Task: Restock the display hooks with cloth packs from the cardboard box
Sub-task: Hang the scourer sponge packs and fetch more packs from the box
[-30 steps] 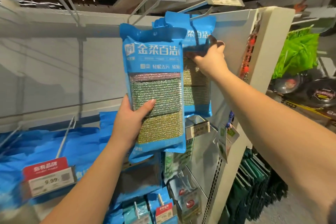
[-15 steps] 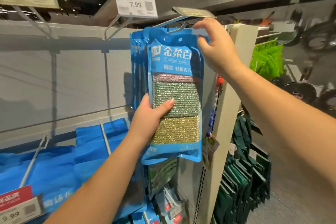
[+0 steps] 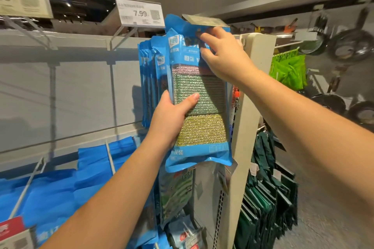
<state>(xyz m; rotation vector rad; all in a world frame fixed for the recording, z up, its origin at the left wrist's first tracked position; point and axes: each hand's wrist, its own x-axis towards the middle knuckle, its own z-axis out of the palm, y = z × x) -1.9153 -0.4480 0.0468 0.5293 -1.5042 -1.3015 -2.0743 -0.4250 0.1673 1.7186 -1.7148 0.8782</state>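
A blue cloth pack [image 3: 202, 123] with pink, green and gold glittery cloths is held up at the display hook. My left hand [image 3: 172, 119] grips its left edge, thumb across the green cloth. My right hand [image 3: 220, 56] pinches the pack's top flap just under the hook's price tag [image 3: 204, 20]. Several identical blue packs [image 3: 150, 79] hang behind it on the same hook. The hook's wire is hidden by the pack and tag. The cardboard box is out of view.
A 7.99 price tag [image 3: 140, 12] tops the neighbouring hook to the left. Blue bags [image 3: 60, 192] hang lower left. A white shelf end post [image 3: 247, 119] stands right of the pack. Dark green bags [image 3: 265, 204], lime-green bags [image 3: 289, 70] and pans [image 3: 352, 46] hang at right.
My right hand dropped from the hook's tag onto the pack's top flap. The pack has risen and now sits closer to the hanging packs. The view came nearer and tilted.
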